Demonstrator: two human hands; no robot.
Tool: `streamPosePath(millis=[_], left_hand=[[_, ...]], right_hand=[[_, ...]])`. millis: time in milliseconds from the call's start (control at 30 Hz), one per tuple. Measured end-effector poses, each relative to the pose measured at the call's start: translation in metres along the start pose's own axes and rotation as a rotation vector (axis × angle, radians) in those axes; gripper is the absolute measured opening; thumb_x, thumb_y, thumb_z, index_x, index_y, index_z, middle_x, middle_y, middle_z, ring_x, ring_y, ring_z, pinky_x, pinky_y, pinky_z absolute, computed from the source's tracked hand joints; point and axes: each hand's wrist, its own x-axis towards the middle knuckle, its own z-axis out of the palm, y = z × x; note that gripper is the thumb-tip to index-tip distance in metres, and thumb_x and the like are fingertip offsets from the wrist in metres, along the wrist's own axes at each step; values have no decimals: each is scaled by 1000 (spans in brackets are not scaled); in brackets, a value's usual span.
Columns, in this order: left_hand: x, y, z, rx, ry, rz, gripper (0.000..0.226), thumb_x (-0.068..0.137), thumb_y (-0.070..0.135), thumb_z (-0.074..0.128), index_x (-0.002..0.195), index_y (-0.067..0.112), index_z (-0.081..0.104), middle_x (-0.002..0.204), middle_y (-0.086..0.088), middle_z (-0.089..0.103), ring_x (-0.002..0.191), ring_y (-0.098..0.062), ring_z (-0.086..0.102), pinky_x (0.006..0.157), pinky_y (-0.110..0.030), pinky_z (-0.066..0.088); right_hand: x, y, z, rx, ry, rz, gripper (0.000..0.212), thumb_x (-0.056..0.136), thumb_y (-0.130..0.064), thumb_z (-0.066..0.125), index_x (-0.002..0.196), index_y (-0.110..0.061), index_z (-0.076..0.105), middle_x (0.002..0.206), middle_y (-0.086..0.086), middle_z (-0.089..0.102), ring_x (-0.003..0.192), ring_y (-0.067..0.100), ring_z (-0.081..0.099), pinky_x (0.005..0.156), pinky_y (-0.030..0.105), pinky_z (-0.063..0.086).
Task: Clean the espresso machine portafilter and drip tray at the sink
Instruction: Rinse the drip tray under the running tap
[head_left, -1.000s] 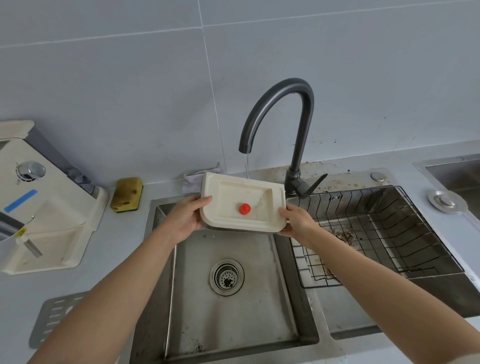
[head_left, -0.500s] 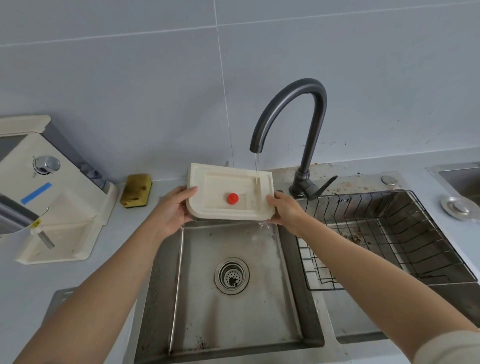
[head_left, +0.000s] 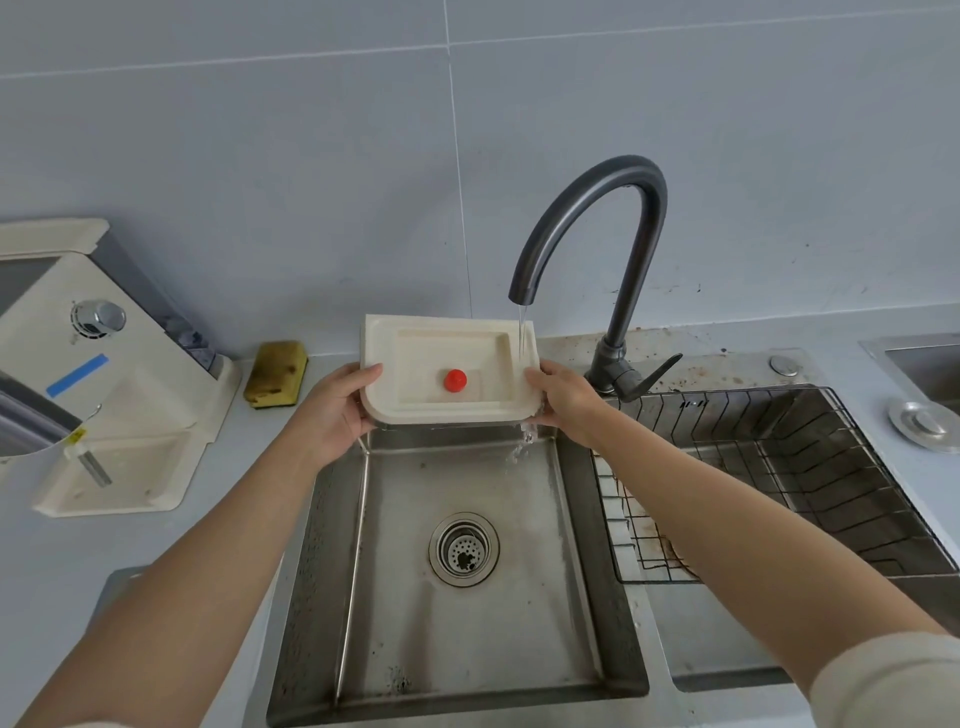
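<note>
Drip tray: the cream plastic drip tray (head_left: 415, 364) is up in the air over the back edge of the sink (head_left: 592, 525), tipped so its hollow side faces the person.
Red knob: a small round red knob (head_left: 455, 380) sits in the middle of the tray's hollow.
Left hand: the left hand (head_left: 332, 415) grips the tray's left end, thumb laid on the front rim and fingers curled behind.
Right hand: the right hand (head_left: 563, 400) grips the right end in the same way, thumb on the rim.
Water: a thin stream (head_left: 521, 332) lands on the tray's right rim just above the right thumb, then spills off the lower right corner into the basin.
Tap: a dark gooseneck tap (head_left: 623, 249) stands on the sink's back edge, between the basin and the wire rack (head_left: 779, 467).
Basin: steel, wet and streaked, with a strainer (head_left: 464, 549) in the middle of its floor.
Rack: it sits in the sink's right compartment, with brown grime at its near left corner.
Sponge: a stained yellow sponge (head_left: 275, 371) lies at the back of the worktop, against the wall, left of the tray.
Espresso machine: the cream espresso machine (head_left: 104, 395) stands at the worktop's left edge, well apart from the tray.
Steel lid: a round steel lid (head_left: 922, 423) lies at the worktop's right end, beyond the rack.
</note>
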Motion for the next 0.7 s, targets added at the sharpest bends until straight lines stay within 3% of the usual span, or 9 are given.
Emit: streamPosePath(millis=[200, 300, 500, 700], left_hand=[[-2, -10, 3, -10, -33, 11, 20, 89, 5, 47, 108, 9, 54, 107, -7, 62, 97, -22, 60, 59, -26, 58], [1, -18, 9, -54, -34, -11, 27, 90, 5, 48, 117, 8, 51, 112, -8, 61, 100, -23, 59, 61, -27, 59], [3, -34, 25, -111, -74, -40, 23, 86, 2, 51, 105, 13, 56, 107, -7, 62, 97, -22, 59, 63, -28, 60], [2, -55, 37, -152, -94, -79, 34, 74, 6, 57, 108, 10, 56, 104, -9, 64, 93, -23, 60, 60, -27, 59]], right_hand=[[-3, -1, -8, 44, -5, -49, 36, 99, -14, 37, 133, -13, 45, 102, 1, 60, 89, 18, 59, 85, 37, 50], [-6, -1, -16, 62, 0, -67, 37, 98, -13, 38, 134, -14, 44, 106, 2, 60, 97, 22, 58, 88, 39, 50], [-17, 2, -34, 42, 57, -51, 37, 96, -10, 42, 133, -14, 46, 111, 5, 58, 99, 24, 58, 73, 31, 53], [-29, 11, -52, -28, 100, -24, 33, 97, -10, 41, 128, -12, 49, 117, 14, 59, 100, 26, 58, 83, 38, 52]])
